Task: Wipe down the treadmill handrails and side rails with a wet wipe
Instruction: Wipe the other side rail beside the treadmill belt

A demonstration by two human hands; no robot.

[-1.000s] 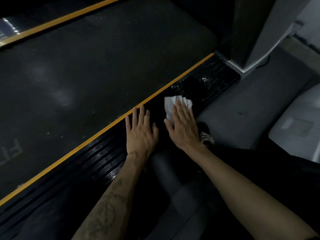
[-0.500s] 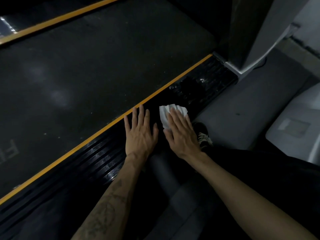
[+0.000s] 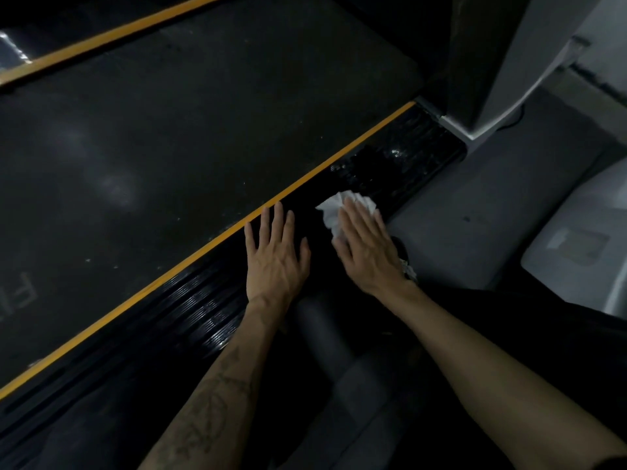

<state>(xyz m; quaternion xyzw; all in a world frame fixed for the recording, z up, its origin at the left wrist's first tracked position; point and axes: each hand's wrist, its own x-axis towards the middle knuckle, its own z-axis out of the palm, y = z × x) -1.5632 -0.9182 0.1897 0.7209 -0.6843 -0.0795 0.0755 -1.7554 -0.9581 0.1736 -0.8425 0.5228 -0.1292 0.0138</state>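
1. A grey upright post (image 3: pixel 509 62) stands at the side rail's (image 3: pixel 210 310) far right end.
2. Left hand (image 3: pixel 274 262) rests flat on the rail, fingers spread.
3. Right hand (image 3: pixel 368 249) presses the white wet wipe (image 3: pixel 334 208) onto the rail just right of it, fingers straight.

Dim room, seemingly grey floor (image 3: pixel 502 205)

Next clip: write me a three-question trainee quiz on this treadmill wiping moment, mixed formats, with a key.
1. True or false: the left hand holds the wipe.
2. The right hand presses the wipe on: A) the belt B) the side rail C) the floor
3. Fill in: a ____ stripe separates belt and side rail.

Key: 1 false; 2 B; 3 yellow
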